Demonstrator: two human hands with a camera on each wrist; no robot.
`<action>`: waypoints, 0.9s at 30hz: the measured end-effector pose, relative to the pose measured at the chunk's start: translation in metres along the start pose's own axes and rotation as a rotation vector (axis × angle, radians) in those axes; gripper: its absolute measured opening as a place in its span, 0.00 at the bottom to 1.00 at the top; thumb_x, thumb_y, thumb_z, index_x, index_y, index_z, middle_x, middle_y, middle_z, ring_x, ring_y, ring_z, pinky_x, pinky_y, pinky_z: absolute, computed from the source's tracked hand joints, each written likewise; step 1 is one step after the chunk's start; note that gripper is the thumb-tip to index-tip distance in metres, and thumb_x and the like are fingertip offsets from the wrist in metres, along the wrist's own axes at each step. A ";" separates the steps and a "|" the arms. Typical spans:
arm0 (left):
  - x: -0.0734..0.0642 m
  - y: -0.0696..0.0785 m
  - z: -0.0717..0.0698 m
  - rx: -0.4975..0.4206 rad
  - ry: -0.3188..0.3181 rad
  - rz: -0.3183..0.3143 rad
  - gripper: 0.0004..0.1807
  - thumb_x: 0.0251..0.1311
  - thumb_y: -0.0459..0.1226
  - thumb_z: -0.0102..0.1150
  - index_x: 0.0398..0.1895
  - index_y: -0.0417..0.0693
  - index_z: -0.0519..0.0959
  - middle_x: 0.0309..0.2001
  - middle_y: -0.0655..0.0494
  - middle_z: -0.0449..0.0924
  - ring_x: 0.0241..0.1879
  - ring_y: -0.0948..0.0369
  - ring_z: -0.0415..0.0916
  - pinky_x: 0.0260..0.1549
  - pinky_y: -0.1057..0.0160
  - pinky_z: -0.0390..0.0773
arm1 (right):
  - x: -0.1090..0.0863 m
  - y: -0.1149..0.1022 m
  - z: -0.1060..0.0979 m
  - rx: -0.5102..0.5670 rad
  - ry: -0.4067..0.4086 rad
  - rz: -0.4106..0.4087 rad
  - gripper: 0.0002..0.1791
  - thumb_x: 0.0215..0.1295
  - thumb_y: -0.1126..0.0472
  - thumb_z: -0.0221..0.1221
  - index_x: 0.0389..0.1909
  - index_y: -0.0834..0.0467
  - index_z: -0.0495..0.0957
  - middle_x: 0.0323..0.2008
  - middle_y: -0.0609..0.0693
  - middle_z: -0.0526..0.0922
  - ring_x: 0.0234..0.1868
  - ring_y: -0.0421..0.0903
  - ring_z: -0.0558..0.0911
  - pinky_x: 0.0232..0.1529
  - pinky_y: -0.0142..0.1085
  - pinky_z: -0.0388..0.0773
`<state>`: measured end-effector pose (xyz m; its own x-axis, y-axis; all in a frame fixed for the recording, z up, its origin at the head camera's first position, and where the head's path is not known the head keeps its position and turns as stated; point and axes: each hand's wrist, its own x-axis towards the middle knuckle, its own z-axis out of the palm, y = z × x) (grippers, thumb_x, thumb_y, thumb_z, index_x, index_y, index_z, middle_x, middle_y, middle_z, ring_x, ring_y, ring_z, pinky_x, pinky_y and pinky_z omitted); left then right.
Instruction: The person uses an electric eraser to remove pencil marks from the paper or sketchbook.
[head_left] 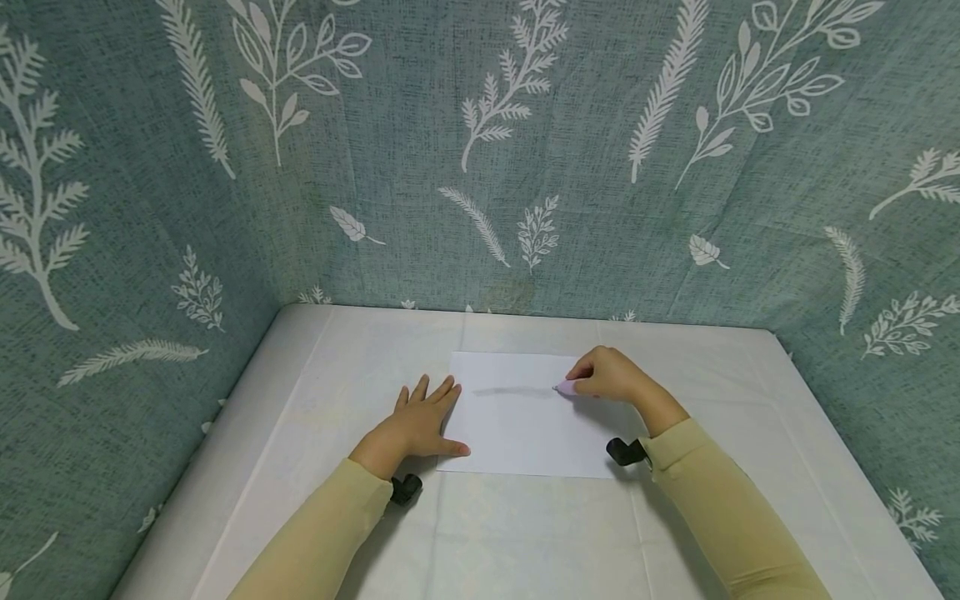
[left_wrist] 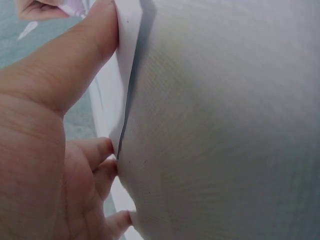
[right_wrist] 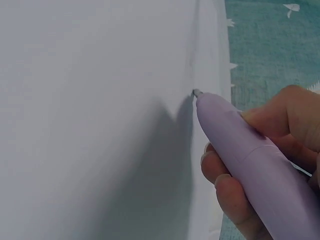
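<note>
with the right hand (head_left: 611, 373), pinching a lilac pen (right_wrist: 250, 152) over the right half of the paper (head_left: 525, 433); with the left hand (head_left: 416, 422), spread across its left edge. expect a light, stiff pen, best gripped near the tip; expect thin paper, easily creased.

The pen (right_wrist: 255, 165) is showing lilac; the paper (head_left: 525, 433) and counter (head_left: 525, 533) are showing white; the fabric (head_left: 405, 167) at twelve o'clock is displaying white leaf patterning on teal; sleeves (head_left: 322, 533) are showing pale yellow.
</note>
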<state>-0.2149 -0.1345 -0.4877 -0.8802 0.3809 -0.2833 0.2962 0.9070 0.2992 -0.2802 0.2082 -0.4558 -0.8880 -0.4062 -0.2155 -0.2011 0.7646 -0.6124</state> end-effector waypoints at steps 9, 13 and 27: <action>0.001 0.000 0.000 0.006 0.001 -0.001 0.62 0.47 0.68 0.68 0.80 0.50 0.53 0.81 0.52 0.43 0.77 0.37 0.34 0.70 0.32 0.40 | -0.002 -0.001 -0.001 0.017 -0.043 -0.023 0.07 0.60 0.64 0.67 0.39 0.58 0.90 0.29 0.46 0.86 0.22 0.42 0.76 0.27 0.36 0.75; 0.001 0.000 0.000 0.007 -0.003 -0.008 0.62 0.47 0.68 0.68 0.80 0.51 0.52 0.81 0.53 0.43 0.77 0.37 0.33 0.70 0.32 0.39 | -0.003 -0.003 -0.002 0.005 -0.063 -0.030 0.07 0.60 0.65 0.67 0.38 0.58 0.90 0.30 0.46 0.86 0.21 0.42 0.76 0.26 0.36 0.76; 0.003 -0.001 0.002 0.020 -0.002 -0.012 0.62 0.47 0.68 0.67 0.81 0.52 0.52 0.81 0.53 0.43 0.78 0.38 0.33 0.70 0.32 0.39 | 0.000 -0.003 -0.002 -0.008 -0.063 -0.021 0.08 0.60 0.65 0.66 0.39 0.57 0.90 0.30 0.45 0.86 0.22 0.42 0.77 0.27 0.36 0.76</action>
<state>-0.2167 -0.1342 -0.4909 -0.8829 0.3701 -0.2891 0.2929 0.9151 0.2770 -0.2803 0.2073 -0.4525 -0.8555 -0.4531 -0.2504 -0.2232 0.7593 -0.6113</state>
